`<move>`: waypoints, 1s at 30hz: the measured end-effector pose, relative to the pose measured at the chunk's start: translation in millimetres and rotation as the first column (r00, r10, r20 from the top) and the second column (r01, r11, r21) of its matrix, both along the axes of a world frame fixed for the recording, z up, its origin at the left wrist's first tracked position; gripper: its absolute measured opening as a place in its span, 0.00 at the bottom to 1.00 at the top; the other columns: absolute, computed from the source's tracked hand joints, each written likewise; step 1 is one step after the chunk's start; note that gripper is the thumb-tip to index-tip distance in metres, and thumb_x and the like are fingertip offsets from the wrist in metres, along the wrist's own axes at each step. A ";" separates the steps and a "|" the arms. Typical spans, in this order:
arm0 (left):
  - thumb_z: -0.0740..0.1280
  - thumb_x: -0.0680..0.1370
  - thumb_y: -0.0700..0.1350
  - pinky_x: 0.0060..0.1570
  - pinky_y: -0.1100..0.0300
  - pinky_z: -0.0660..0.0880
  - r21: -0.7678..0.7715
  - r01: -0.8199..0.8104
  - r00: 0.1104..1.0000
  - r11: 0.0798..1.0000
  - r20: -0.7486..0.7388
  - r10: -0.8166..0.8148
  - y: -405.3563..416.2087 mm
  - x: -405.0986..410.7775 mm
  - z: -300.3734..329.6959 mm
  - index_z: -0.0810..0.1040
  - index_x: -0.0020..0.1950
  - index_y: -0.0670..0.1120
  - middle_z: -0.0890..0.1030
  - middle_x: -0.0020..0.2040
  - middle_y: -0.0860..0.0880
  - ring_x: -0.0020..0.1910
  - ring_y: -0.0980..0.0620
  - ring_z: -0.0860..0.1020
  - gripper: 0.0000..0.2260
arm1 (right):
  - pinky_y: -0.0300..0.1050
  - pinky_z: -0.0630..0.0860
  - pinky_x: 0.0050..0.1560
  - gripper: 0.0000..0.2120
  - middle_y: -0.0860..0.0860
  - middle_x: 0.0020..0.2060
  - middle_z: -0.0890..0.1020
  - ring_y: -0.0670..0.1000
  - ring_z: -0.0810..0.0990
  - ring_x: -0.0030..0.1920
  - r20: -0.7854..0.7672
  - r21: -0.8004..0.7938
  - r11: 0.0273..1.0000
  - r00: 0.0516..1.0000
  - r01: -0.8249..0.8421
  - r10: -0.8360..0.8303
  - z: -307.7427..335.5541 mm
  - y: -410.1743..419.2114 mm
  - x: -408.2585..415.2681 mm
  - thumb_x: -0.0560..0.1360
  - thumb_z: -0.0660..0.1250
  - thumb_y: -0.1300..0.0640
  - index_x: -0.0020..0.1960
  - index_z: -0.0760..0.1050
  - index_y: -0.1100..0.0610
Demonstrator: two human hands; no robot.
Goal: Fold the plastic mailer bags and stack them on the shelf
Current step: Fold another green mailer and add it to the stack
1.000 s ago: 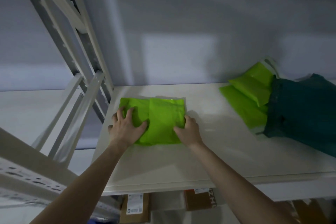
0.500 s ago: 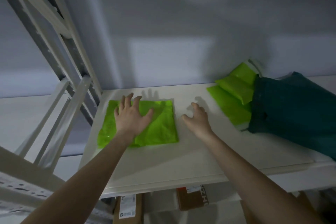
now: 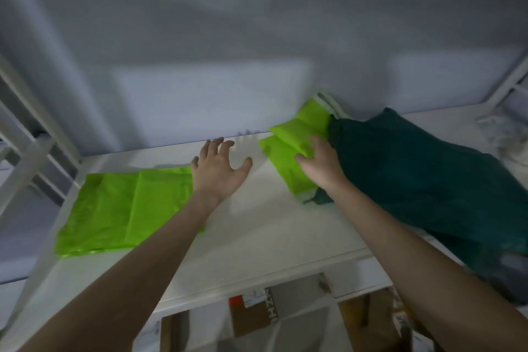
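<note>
- Since the earlier frames, the left hand had lifted off the folded bag and moved to the right of it, while the right hand had reached over to the pile of bags.
- The folded bag was a thin, glossy, bright green plastic rectangle with a crease running down its middle; it lay flat at the left end of the white shelf.
- The pile of bags, the same green plastic, lay rumpled and overlapping near the wall, partly tucked under a dark teal bag of duller, soft-looking material that slumped across the right of the shelf.
- Below the shelf sat brown cardboard boxes; one bore a white label with large letters reading "ZH", the rest cut off.
- The left hand hovered with fingers spread wide and straight, palm down, holding nothing; whether it touched the shelf could not be told.
- The right hand's fingers were curled over the pile of bags, thumb against the edge, gripping the top one.
- Both forearms were bare and stretched forward.
</note>
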State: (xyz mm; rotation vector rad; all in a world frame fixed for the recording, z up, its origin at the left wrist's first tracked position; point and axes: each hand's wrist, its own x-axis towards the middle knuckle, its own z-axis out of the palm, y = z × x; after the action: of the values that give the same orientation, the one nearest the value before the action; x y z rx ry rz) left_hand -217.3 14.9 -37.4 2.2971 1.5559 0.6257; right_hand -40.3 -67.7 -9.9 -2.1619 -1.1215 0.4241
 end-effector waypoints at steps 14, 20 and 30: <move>0.63 0.78 0.46 0.55 0.57 0.72 -0.415 0.198 0.919 0.888 0.393 -0.022 -9.6 160.4 -42.1 0.67 0.70 0.52 0.73 0.62 0.41 0.59 0.46 0.74 0.20 | 0.49 0.66 0.65 0.30 0.56 0.68 0.66 0.55 0.64 0.68 -0.109 -0.012 0.999 0.993 -0.048 0.046 -18.9 -36.4 133.8 0.75 0.64 0.56 0.74 0.57 0.57; 0.62 0.79 0.46 0.42 0.63 0.69 -0.535 0.173 0.890 0.827 0.445 0.102 -3.3 194.6 -57.7 0.71 0.67 0.52 0.75 0.49 0.45 0.41 0.50 0.72 0.17 | 0.48 0.65 0.66 0.30 0.55 0.69 0.64 0.55 0.64 0.69 -0.164 0.006 0.995 0.982 -0.097 0.096 -34.3 -33.7 155.7 0.75 0.64 0.56 0.74 0.56 0.56; 0.65 0.77 0.45 0.56 0.66 0.69 -0.402 0.030 0.828 0.915 0.523 0.202 1.3 208.0 -54.7 0.80 0.59 0.45 0.80 0.60 0.47 0.60 0.50 0.76 0.12 | 0.39 0.66 0.53 0.28 0.53 0.68 0.64 0.48 0.70 0.60 -0.171 -0.004 0.968 0.954 -0.251 0.247 -43.3 -30.0 163.0 0.77 0.62 0.56 0.74 0.55 0.54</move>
State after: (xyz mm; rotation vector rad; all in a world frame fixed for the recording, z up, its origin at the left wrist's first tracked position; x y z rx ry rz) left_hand -9.3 16.2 -92.1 1.5590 1.3460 0.8245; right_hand 122.7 -97.7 -53.2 -1.9693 -1.3019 0.7250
